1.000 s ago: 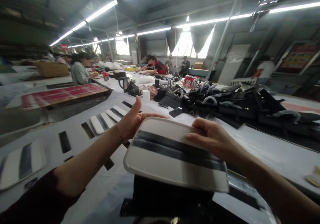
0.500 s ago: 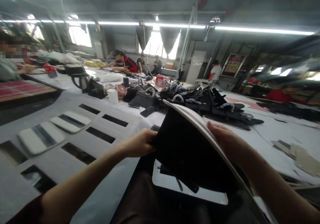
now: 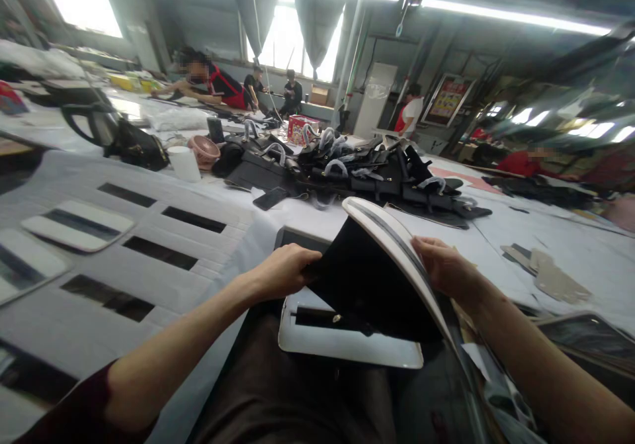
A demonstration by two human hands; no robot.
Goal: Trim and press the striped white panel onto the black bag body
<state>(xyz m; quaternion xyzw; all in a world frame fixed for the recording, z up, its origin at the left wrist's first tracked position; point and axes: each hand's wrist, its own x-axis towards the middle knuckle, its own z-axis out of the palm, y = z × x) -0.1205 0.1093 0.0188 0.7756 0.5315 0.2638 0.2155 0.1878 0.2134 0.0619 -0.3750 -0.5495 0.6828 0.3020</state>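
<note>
Over my lap is a black flexible panel, with a curved white board along its outer side; a dark stripe runs along the board. My left hand pinches the panel's left edge. On the other side, my right hand grips the white board's edge, thumb and fingers closed. Whether board and panel are joined cannot be made out. Below them lies a white round-cornered piece with a dark slot, partly covered by the panel.
White padded sheeting with dark slots covers the left table, bearing white striped pieces. Ahead lie a heap of black bag parts, a phone, a white cup and a kettle. Beige pieces lie right. Several people work farther off.
My view has turned down and to the right. The black panel is lifted a little, showing more of the white piece below. Both hands keep their hold.
</note>
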